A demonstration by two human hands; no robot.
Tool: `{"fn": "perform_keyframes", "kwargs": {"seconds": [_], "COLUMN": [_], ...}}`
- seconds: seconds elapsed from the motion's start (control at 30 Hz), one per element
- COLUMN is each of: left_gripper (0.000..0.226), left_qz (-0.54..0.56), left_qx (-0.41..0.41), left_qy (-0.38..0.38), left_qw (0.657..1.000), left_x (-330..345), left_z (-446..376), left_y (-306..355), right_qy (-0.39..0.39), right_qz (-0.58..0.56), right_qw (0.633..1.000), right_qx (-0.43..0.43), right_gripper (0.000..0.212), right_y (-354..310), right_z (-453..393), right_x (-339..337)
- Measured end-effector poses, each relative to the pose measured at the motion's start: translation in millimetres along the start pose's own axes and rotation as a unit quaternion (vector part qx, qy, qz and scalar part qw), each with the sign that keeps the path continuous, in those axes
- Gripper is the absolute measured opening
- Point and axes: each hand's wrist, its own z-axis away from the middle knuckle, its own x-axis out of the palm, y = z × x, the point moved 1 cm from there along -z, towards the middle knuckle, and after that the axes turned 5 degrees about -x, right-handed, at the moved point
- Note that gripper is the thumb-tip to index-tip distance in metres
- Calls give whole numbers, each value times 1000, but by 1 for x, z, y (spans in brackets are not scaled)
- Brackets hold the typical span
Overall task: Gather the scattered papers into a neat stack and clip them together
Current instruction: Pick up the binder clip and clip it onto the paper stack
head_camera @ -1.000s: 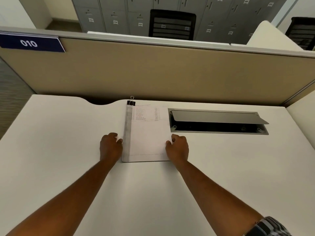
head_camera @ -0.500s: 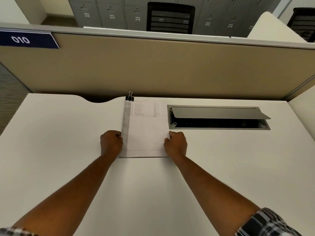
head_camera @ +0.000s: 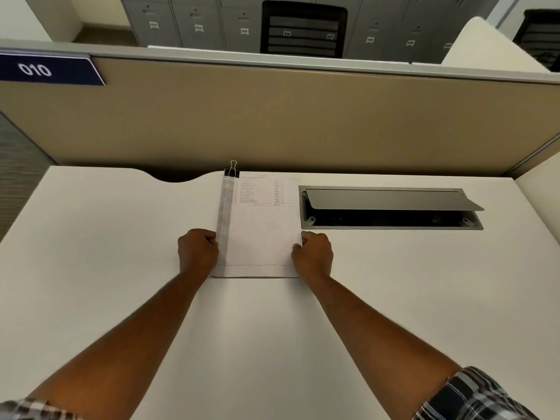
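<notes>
Both grips grasp the paper stack (head_camera: pixel 260 231): left hand (head_camera: pixel 197 251) on its left edge, right hand (head_camera: pixel 313 254) on its right. A binder clip (head_camera: pixel 231 171) holds the far left corner on the table (head_camera: pixel 106 237).

Soft, even overhead light, faint shadows, mild overall blur, wide-angle bending of straight lines toward the edges

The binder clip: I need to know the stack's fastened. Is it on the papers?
On: the binder clip grips the far left corner of the papers.
</notes>
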Motion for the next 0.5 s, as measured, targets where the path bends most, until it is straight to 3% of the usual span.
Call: {"fn": "perform_keyframes", "kwargs": {"seconds": [0.1, 0.2, 0.27, 0.33, 0.4, 0.43, 0.5], "left_gripper": [25, 22, 20, 2, 57, 73, 82], "left_qz": [-6, -12, -30, -47, -65, -62, -65], "left_qx": [4, 11, 23, 20, -6, -11, -8], "left_qy": [-2, -11, -31, -66, -107, -121, -134], "left_qw": [1000, 1000, 999, 997, 992, 991, 989], "left_x": [-1, -1, -1, -1, -2, -2, -4], "left_z": [2, 4, 8, 15, 24, 28, 41], "left_y": [1, 0, 2, 5, 4, 3, 3], "right_qy": [-6, -15, -22, -38, -57, -66, -87], "right_qz": [-3, -3, -7, 1, 20, 28, 33], "right_qw": [1000, 1000, 1000, 999, 998, 997, 995], "right_qx": [-9, -9, -11, -11, -23, -31, -43], "right_gripper": [27, 49, 51, 46, 41, 33, 24], "right_y": [0, -3, -5, -7, -3, -1, 3], "right_z": [0, 1, 3, 9, 17, 20, 29], "right_x": [-2, -6, -9, -15, -18, -19, -24]}}
